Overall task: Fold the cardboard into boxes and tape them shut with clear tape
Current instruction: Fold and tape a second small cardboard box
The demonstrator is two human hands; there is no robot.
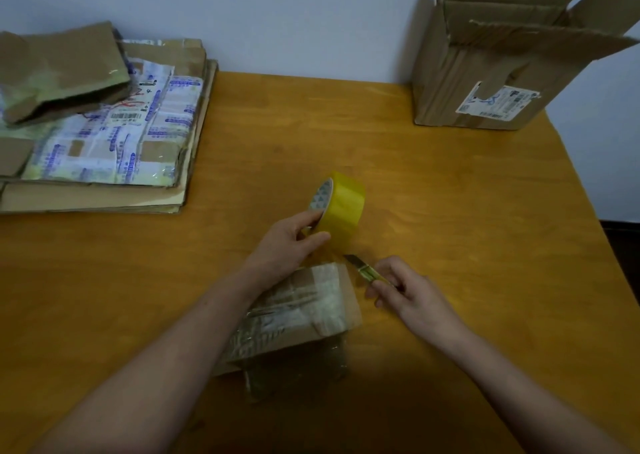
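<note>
Work stands part done, as we judge it: one small box (pixel 304 308) lies on the surface (pixel 450 193) under our left forearm, folded up with tape across its top, and a strip (pixel 327 254) seems to run from it up to the roll (pixel 343 204). Our left hand (pixel 291 242) holds the roll on edge, its grip curled round the lower rim. Our right hand (pixel 401 287) pinches a slim knife (pixel 363 269), blade out and pointing at that strip, so the cut looks not yet made. A stack (pixel 104 141) of flat cardboard at far left is unfolded, and a tall box (pixel 485 82) at back right stands with its flaps open and untaped. The roll is glossy, yellowish and see-through. The cardboard is brown and worn, with creased printed labels under shiny film. The surface is smooth orange wood.
</note>
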